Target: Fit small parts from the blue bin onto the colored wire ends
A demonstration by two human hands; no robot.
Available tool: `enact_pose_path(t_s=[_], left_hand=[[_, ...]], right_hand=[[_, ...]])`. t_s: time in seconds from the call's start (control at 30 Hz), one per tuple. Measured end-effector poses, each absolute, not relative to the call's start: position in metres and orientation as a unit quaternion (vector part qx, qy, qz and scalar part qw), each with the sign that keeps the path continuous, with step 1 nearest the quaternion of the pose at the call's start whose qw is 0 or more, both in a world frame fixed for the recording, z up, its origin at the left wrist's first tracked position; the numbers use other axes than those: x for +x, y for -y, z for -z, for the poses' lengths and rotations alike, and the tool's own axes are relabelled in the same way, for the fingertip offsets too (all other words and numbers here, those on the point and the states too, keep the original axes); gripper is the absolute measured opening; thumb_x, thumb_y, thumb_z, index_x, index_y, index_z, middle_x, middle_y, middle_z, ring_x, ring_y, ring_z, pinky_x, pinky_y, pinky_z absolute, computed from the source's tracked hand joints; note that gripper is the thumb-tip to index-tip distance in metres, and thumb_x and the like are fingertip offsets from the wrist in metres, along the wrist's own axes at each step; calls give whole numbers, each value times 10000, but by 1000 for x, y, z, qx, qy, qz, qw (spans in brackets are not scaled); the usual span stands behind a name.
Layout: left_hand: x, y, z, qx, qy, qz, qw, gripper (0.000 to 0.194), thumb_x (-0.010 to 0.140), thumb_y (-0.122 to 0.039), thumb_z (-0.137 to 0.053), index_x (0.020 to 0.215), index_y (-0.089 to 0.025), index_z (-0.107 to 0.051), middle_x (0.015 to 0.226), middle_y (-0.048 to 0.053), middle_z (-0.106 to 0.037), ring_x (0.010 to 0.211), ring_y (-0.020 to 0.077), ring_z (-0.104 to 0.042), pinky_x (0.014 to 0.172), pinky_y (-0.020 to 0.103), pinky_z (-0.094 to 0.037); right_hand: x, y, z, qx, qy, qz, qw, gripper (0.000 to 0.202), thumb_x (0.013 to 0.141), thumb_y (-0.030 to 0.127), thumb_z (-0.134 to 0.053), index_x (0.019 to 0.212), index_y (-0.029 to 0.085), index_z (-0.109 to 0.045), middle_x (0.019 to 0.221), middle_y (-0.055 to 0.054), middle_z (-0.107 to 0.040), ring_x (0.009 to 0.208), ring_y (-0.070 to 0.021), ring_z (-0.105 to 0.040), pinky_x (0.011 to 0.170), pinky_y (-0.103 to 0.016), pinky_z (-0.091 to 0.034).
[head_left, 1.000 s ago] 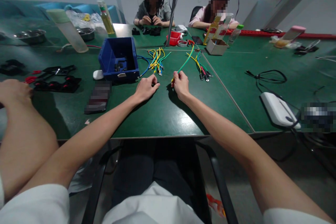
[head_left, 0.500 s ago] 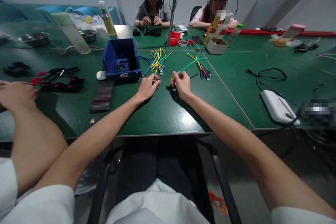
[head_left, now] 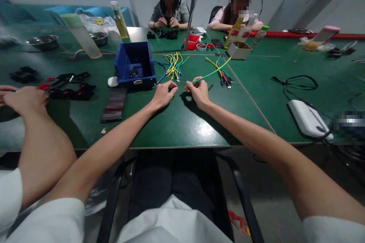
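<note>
My right hand (head_left: 199, 92) pinches a green-and-yellow wire (head_left: 215, 70) near one end. The wire slants up to the right, over a small bunch of wires with ring terminals (head_left: 224, 74) lying on the table. A short gap to the left, my left hand (head_left: 164, 94) lies low over the tabletop, fingers curled, thumb apart from them; I see nothing held in it. Just beyond this hand is a larger pile of yellow, green and blue wires (head_left: 174, 66). Beside that pile stands a blue bin (head_left: 134, 81) with small dark parts inside.
A phone (head_left: 114, 106) and white earbud case (head_left: 113, 81) lie left of my left arm. Another person's arm (head_left: 42, 136) reaches in at far left, near black-and-red parts (head_left: 70, 93). A white power bank (head_left: 309, 119) with cables is at right. Two people sit opposite.
The wire in my right hand has swung upward, its free end now higher and further right. The whole view has shifted slightly; my hands stay about the same distance apart.
</note>
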State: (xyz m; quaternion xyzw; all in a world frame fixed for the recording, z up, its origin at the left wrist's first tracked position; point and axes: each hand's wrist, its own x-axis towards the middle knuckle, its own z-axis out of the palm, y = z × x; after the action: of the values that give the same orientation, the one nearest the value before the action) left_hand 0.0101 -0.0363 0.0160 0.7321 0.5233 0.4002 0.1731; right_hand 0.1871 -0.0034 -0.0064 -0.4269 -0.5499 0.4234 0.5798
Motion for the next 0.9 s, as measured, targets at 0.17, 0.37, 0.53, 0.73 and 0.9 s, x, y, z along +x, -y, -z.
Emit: enact_pose_path(t_s=[0.17,0.37,0.53,0.73,0.9], left_hand=[[10,34,-14,743,-508,-397,181,152,857,-264,-610,934,-168,-698,925,62,-745,852,192,-677,834,323,-505],[13,37,-16,736,-497,-411,205,196,862,-318,-626,971,-180,-714,969,60,-756,873,195,-688,842,330,-516],[24,47,-20,739,-478,-426,209,203,863,-310,-639,992,-172,-714,975,64,-756,852,187,-687,821,321,-518],[29,51,-22,732,-480,-439,199,170,849,-276,-660,969,-166,-709,954,63,-752,825,179,-677,788,309,-516],[29,50,-20,725,-483,-453,189,168,843,-271,-674,962,-157,-708,943,64,-751,803,174,-674,764,299,-515]], right_hand=[[185,7,2,-400,523,-453,602,403,739,456,-730,925,226,-457,694,44,-652,620,-128,-650,633,-258,-530],[185,11,-4,-367,487,-493,621,463,700,482,-769,925,227,-455,698,46,-661,611,-120,-649,642,-257,-537],[187,12,-4,-388,485,-464,631,485,694,532,-772,893,232,-447,640,64,-613,555,-122,-619,560,-240,-499],[188,12,-3,-422,526,-415,611,453,724,559,-741,848,240,-445,571,79,-542,485,-119,-550,482,-236,-436],[188,13,-3,-417,542,-411,603,459,702,543,-770,868,234,-473,568,72,-564,466,-125,-549,454,-237,-418]])
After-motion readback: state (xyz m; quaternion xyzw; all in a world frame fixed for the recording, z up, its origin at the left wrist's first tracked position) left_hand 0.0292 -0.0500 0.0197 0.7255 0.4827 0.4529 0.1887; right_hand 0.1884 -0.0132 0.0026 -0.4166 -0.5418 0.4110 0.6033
